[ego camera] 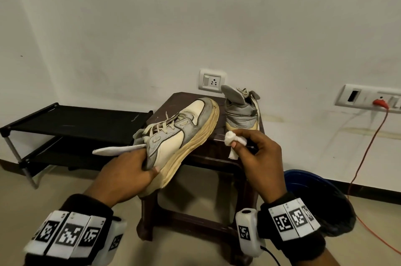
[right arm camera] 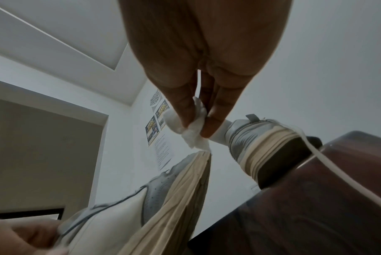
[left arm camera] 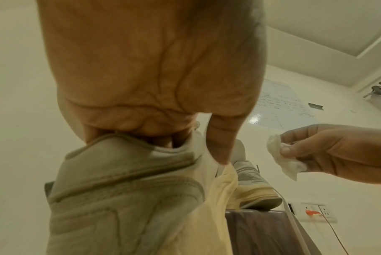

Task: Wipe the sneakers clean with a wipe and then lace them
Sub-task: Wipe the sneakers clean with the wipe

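Note:
My left hand [ego camera: 138, 168] grips a cream and grey sneaker [ego camera: 180, 133] by its heel collar, fingers inside the opening, thumb on the outer side. The shoe is tilted on its side above the stool, its yellowed sole [ego camera: 195, 146] facing right, laces [ego camera: 162, 124] loose, tongue sticking out left. My right hand [ego camera: 253, 148] pinches a crumpled white wipe [ego camera: 233, 142] just right of the sole, not touching it. The second sneaker [ego camera: 242, 109] stands on the dark brown stool [ego camera: 171, 105], heel toward me. The wrist views show the same grips: sneaker heel [left arm camera: 124, 181], wipe [right arm camera: 191, 132].
A black two-tier shoe rack [ego camera: 65, 122] stands left against the wall. A blue bin with a black bag [ego camera: 321, 196] sits on the floor at right. An orange cable [ego camera: 364, 153] runs from a wall socket [ego camera: 373, 98] down to the floor.

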Demonstrator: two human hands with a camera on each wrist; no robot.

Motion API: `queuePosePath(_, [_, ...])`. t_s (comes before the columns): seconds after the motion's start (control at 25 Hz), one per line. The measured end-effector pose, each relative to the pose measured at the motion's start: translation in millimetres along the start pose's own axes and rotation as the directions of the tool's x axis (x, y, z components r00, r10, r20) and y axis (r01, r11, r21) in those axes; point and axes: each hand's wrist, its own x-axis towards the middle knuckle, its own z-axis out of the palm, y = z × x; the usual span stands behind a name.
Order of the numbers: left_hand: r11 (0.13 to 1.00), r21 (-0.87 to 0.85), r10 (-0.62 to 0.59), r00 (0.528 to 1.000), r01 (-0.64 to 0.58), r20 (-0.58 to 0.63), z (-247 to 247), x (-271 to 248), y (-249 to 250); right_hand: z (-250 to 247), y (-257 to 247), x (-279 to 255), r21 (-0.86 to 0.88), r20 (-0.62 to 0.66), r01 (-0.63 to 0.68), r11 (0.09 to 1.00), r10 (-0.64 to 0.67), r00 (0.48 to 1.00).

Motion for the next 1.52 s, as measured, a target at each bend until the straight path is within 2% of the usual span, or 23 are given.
queuePosePath(0.2, [0.976, -0.194, 0.072, 0.99, -0.095, -0.12, 5.8, -5.2, 3.6, -17.1, 1.8, -0.4, -0.03, -0.036, 0.002, 1.0, -0.003, 0.999])
queuePosePath(0.32, [0.944, -0.298, 0.146, 0.989, -0.142, -0.009, -3.9, -10.4, 2.8, -27.3, 4.2, -2.3, -0.058, -0.063, 0.023, 0.998, -0.027, 0.998])
queuePosePath(0.44, [0.954, -0.235, 0.2, 0.979, -0.184, 0.046, -0.4, -6.5, 3.5, -34.8, 14.0, -4.8, -0.157, -0.077, 0.03, 0.987, -0.042, 0.996])
queuePosePath(0.64, [0.971, -0.093, 0.225, 0.973, -0.219, 0.052, 20.7, 8.1, 13.3, -49.3, 34.8, -1.4, -0.344, -0.083, -0.039, 0.938, 0.011, 0.996])
queuePosePath(0.84, [0.977, -0.087, 0.201, 0.978, -0.196, 0.051, 24.9, 14.0, 15.5, -51.3, 46.2, -3.4, -0.43, 0.007, -0.082, 0.899, 0.094, 0.996])
queuePosePath(1.0, [0.976, -0.086, 0.205, 0.978, -0.201, 0.043, 28.0, 10.9, 17.8, -41.9, 53.8, -3.1, -0.414, 0.037, -0.103, 0.904, 0.13, 0.991])
queuePosePath(1.28, [0.974, -0.017, 0.225, 0.974, -0.225, 0.013, 28.9, 1.0, 28.4, -19.5, 39.0, -13.3, -0.49, 0.144, 0.055, 0.87, 0.019, 0.989])
queuePosePath(1.44, [0.974, 0.002, 0.227, 0.974, -0.227, -0.017, 30.4, -3.6, 31.7, -3.5, 21.2, -31.2, -0.509, 0.267, 0.194, 0.839, -0.06, 0.962])
queuePosePath(1.52, [0.97, 0.0, 0.241, 0.97, -0.241, -0.023, 30.7, -3.6, 32.0, -6.3, 27.9, -24.4, -0.542, 0.211, 0.176, 0.822, -0.07, 0.975])
